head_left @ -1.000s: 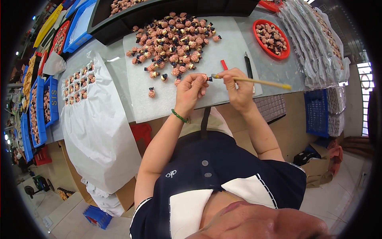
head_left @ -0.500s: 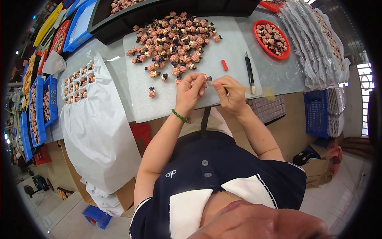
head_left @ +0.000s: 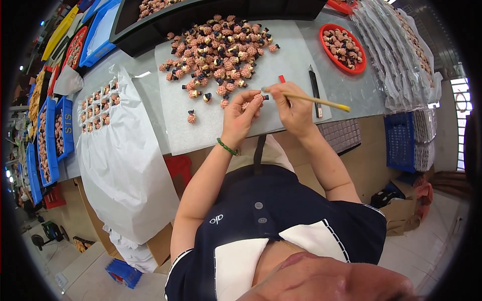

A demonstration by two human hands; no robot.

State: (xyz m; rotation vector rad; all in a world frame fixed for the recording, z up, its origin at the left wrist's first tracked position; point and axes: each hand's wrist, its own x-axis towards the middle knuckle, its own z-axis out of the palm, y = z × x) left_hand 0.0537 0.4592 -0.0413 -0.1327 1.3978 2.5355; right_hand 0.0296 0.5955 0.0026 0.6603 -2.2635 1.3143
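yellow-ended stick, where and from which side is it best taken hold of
Probably by the bare shaft of the yellow-ended stick, just short of its yellow end, coming from the right: that slim, straight stretch juts out past the right hand, while the opposite end is close to the pink piece in the left hand.
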